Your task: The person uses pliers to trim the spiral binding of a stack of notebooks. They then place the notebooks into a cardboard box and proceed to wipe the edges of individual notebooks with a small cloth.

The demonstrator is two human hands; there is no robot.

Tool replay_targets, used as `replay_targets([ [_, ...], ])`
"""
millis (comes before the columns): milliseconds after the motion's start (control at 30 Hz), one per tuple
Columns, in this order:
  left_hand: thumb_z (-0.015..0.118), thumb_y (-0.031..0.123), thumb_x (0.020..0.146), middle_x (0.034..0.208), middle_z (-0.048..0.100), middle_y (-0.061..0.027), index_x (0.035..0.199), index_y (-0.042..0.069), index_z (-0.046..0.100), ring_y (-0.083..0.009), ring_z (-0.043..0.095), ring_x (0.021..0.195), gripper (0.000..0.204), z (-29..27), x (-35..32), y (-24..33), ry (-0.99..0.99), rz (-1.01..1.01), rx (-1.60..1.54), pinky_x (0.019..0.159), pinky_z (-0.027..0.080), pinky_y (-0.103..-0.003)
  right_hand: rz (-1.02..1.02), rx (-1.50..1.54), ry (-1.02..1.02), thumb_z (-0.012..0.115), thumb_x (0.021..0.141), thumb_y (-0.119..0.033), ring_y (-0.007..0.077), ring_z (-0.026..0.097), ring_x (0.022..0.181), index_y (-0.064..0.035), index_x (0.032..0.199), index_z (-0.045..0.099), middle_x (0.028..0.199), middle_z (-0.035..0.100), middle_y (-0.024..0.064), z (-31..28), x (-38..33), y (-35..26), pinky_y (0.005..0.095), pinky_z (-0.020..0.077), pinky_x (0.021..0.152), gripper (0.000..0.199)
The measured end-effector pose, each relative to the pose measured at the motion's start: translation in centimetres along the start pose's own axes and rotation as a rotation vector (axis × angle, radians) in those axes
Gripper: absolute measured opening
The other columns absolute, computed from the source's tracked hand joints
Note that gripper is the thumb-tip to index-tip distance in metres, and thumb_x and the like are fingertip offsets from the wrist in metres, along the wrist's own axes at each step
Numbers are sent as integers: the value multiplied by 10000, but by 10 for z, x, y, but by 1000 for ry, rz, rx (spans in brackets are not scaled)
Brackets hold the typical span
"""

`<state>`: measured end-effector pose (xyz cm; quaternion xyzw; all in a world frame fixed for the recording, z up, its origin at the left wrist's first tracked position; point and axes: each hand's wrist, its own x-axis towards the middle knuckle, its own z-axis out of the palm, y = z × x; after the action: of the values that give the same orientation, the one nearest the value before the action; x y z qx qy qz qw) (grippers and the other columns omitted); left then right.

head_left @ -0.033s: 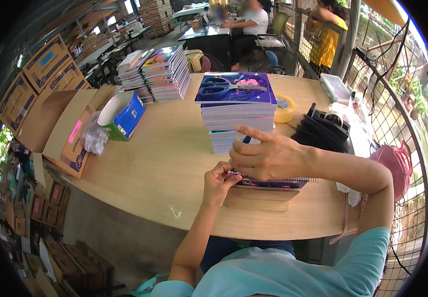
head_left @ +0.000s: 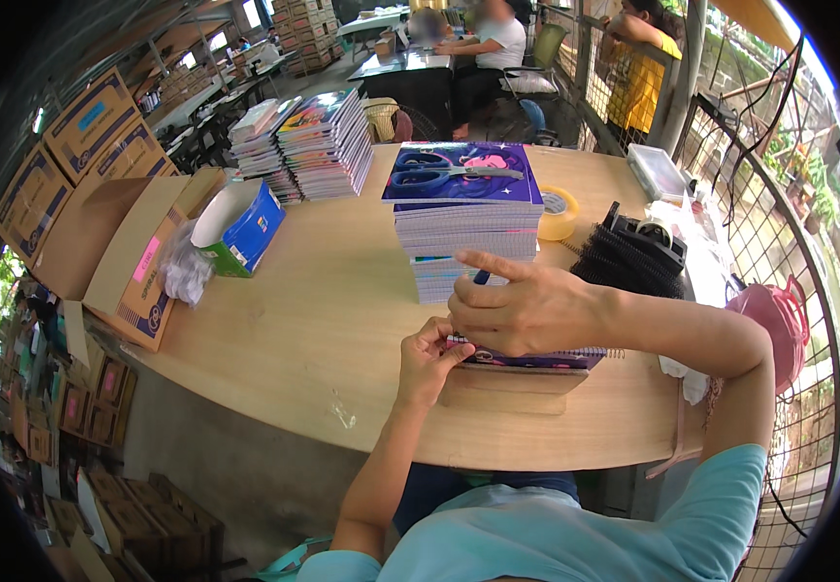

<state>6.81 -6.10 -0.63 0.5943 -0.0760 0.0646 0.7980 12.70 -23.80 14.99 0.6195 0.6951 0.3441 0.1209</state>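
A purple spiral notebook (head_left: 536, 358) lies in front of me with its coil edge toward the far side, the loose coil end sticking out on the right. My left hand (head_left: 428, 361) is closed in a pinch at the notebook's left corner. Over the same corner my right hand (head_left: 527, 306) is curled, index finger stretched out to the left. A dark blue handle (head_left: 482, 277) shows between its thumb and fingers; the rest of that tool is hidden. Just beyond stands a tall stack of notebooks (head_left: 466, 225), with blue-handled scissors (head_left: 449, 175) lying on top.
A tape roll (head_left: 558, 213) and a heap of black coils (head_left: 624, 260) are right of the stack. At the left are a blue box (head_left: 245, 228), a plastic bag (head_left: 187, 267) and an open carton (head_left: 133, 272). More notebook stacks (head_left: 328, 145) stand at the far left edge.
My right hand has shifted very slightly to the left. My left hand and the notebook look unmoved.
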Motion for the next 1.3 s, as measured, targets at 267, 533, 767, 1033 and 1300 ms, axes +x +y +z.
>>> replay_targets([
  [267, 757, -80, 763, 902, 627, -4, 988, -2, 649, -70, 575, 819, 262, -4, 1, -3, 19, -2, 59, 747, 495, -222, 287, 305, -362, 655, 775, -260, 227, 640, 950, -69, 878, 679, 931, 639, 58, -3, -4, -6, 444, 470, 959, 218],
  [533, 749, 42, 775, 940, 614, -54, 1106, 70, 687, -171, 612, 861, 338, 21, -11, 37, 137, 447, 774, 812, 507, -309, 1077, 740, 154, 714, 785, -95, 335, 618, 947, -27, 1114, 657, 1009, 658, 146, -9, -65, -29, 413, 487, 868, 342],
  [767, 682, 66, 732, 918, 634, -20, 1116, 131, 696, -219, 623, 800, 390, 37, 3, 41, -127, 795, 1200, 794, 505, -389, 1581, 384, 138, 700, 829, -117, 322, 564, 952, -50, 1103, 654, 1017, 644, 136, 70, -178, -140, 400, 452, 863, 286],
  [1033, 613, 124, 888, 969, 675, -161, 1045, 47, 715, -300, 662, 846, 202, -160, -43, 93, 910, 228, 1169, 771, 513, -399, 1425, 963, 644, 702, 858, -265, 392, 419, 1246, -74, 1376, 491, 1420, 351, 258, 38, -134, -167, 500, 361, 1047, 591],
  [1300, 690, 189, 847, 1256, 590, -162, 1224, 290, 662, -331, 513, 1214, 392, -241, -74, 14, 1061, -305, 2020, 1003, 437, -386, 1351, 753, 163, 833, 656, -108, 387, 530, 1133, -57, 1260, 575, 1226, 498, 205, 41, -110, -152, 427, 449, 974, 659],
])
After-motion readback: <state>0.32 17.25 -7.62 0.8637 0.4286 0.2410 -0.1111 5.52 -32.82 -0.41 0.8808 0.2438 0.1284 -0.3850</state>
